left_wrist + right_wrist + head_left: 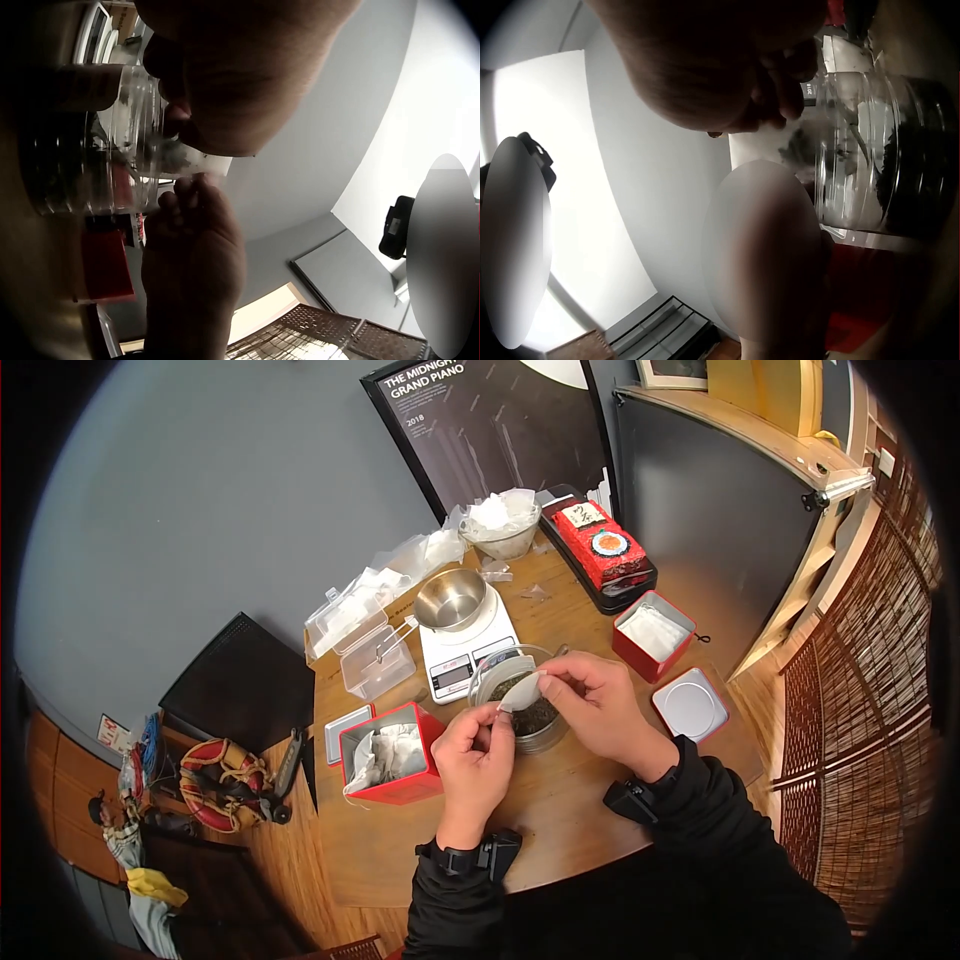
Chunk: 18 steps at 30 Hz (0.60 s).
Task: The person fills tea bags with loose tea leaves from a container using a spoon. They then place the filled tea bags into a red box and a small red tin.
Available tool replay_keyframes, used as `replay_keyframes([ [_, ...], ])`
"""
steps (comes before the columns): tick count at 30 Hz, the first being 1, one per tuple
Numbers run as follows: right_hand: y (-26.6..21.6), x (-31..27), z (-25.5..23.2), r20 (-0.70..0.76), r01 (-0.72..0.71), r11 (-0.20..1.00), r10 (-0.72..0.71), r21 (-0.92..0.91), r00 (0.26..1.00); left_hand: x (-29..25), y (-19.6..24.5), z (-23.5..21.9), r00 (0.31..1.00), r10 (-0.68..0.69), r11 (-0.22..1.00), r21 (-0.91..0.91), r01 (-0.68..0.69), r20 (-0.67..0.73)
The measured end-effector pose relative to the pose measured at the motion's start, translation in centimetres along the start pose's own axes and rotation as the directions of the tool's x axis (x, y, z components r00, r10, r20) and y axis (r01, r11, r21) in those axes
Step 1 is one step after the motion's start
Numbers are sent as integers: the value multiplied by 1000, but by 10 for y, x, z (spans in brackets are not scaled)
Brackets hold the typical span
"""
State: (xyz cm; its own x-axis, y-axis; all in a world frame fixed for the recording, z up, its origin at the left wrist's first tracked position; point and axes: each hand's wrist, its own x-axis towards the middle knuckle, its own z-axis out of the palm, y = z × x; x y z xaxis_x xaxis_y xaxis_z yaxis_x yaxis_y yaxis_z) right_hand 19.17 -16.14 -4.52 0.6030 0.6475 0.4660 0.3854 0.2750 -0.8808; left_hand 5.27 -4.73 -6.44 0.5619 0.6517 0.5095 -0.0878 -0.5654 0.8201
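Note:
Both hands meet over a clear jar (543, 740) of dark, dried leaves that look like loose tea. Between them is a small white tea bag (522, 694). My left hand (474, 762) pinches its lower left end with thumb and fingertips. The right hand (598, 710) pinches the upper right end. In the right wrist view, a dark patch shows through the bag (759, 148), beside the jar's mouth. Inside the jar's opening stands a pale, rounded piece (490, 678), partly hidden by the bag. Ribbed jar walls (135, 172) fill the left side of the left wrist view.
A white kitchen scale (470, 650) bears a steel bowl (452, 600). Red tins with white bags stand left (405, 788) and right (655, 635). Behind are a clear plastic box (378, 663), a glass bowl (505, 543) and a black tray (622, 600) with a red package.

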Motion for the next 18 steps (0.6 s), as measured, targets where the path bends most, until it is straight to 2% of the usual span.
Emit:
replay_keyframes([
  [1,2,0,1,-33,-21,998,23,59,999,0,-1,0,1000,-10,1000,15,9,8],
  [8,5,-1,2,-27,-46,999,46,15,999,0,-3,-1,999,-32,999,35,31,14],
  [10,10,-1,5,-73,-52,994,60,100,996,-1,-6,0,1000,-28,999,16,28,10],
  [14,10,1,2,-79,-70,994,77,86,994,0,1,-1,1000,-1,1000,18,1,15],
  [16,10,1,0,-16,-231,921,248,314,969,0,4,-1,1000,3,999,54,-4,30],
  [18,10,2,1,-20,-232,916,252,327,968,1,5,0,1000,19,998,57,-20,24],
])
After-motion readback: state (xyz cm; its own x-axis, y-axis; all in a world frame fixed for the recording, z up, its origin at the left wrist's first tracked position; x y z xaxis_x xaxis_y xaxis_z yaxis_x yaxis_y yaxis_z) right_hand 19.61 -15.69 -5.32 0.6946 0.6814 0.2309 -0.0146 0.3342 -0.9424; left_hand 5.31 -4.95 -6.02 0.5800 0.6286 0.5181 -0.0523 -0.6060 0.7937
